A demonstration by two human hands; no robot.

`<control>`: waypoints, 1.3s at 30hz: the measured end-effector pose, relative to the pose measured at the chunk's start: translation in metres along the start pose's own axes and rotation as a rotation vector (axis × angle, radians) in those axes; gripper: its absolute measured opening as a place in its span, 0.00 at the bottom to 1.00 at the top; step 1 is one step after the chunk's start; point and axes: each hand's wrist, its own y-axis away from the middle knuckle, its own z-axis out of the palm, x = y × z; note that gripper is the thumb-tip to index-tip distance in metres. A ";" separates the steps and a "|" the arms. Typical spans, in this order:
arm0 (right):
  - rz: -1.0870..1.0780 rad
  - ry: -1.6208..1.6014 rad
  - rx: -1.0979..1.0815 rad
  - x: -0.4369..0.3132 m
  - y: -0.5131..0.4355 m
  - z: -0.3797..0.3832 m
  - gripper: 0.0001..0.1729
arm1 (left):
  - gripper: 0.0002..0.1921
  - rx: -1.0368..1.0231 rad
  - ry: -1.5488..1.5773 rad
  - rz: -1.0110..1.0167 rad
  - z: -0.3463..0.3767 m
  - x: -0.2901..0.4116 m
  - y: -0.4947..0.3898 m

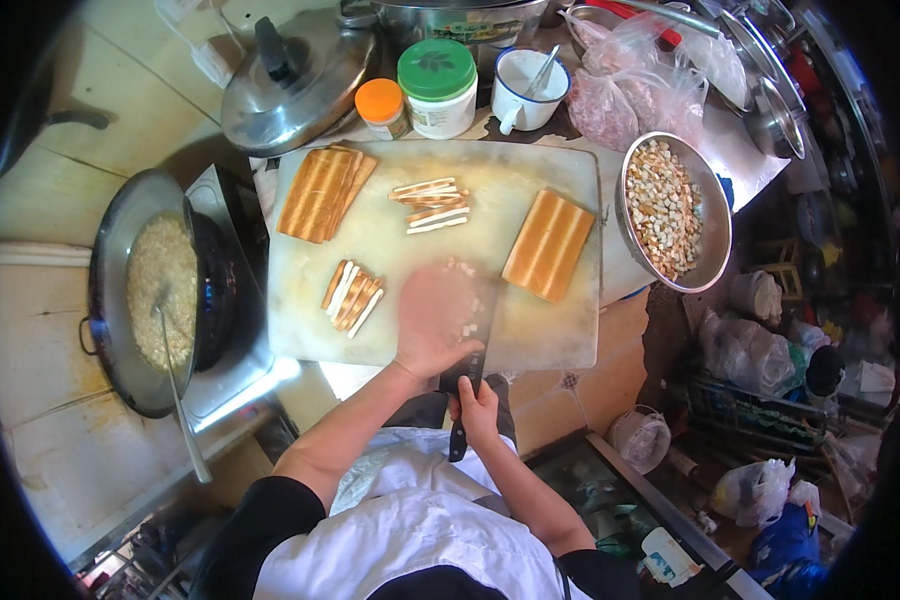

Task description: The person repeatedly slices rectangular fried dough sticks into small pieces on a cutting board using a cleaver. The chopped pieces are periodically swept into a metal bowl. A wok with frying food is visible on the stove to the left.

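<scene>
A white cutting board [420, 255] lies before me. My right hand [476, 409] grips the black handle of a cleaver [487, 315], its dark blade upright on the board. Against the blade's left side is my left hand [439, 322], blurred, above small pale diced pieces [469, 328]; its fingers and what lies under them cannot be made out. Strips of browned tofu-like slab lie in one pile [352, 298] at the left and another [429, 204] at the upper middle. Whole browned slabs rest at the upper left [319, 193] and right [547, 244].
Right of the board, a metal bowl [724, 225] holds diced pieces. A wok [112, 300] with bubbling contents and a ladle [184, 427] stands left. Behind the board are a steel lid [300, 90], a green-capped jar [437, 90], an enamel mug [529, 90] and bagged minced meat [604, 109].
</scene>
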 end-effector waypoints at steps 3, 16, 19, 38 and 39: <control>0.027 0.015 -0.026 -0.001 -0.004 0.005 0.12 | 0.43 0.035 -0.021 -0.034 0.004 0.005 -0.004; 0.094 -0.012 -0.155 -0.021 -0.004 0.009 0.13 | 0.30 0.231 -0.025 -0.131 0.003 0.021 -0.011; 0.081 -0.027 -0.181 -0.032 -0.001 0.003 0.14 | 0.30 0.256 -0.055 -0.162 0.001 0.029 -0.015; -0.068 -0.208 0.102 -0.266 -0.003 -0.170 0.09 | 0.27 0.175 0.141 0.194 0.124 0.223 -0.231; -0.062 -0.222 0.091 -0.272 0.000 -0.181 0.08 | 0.26 0.192 0.117 0.192 0.137 0.225 -0.242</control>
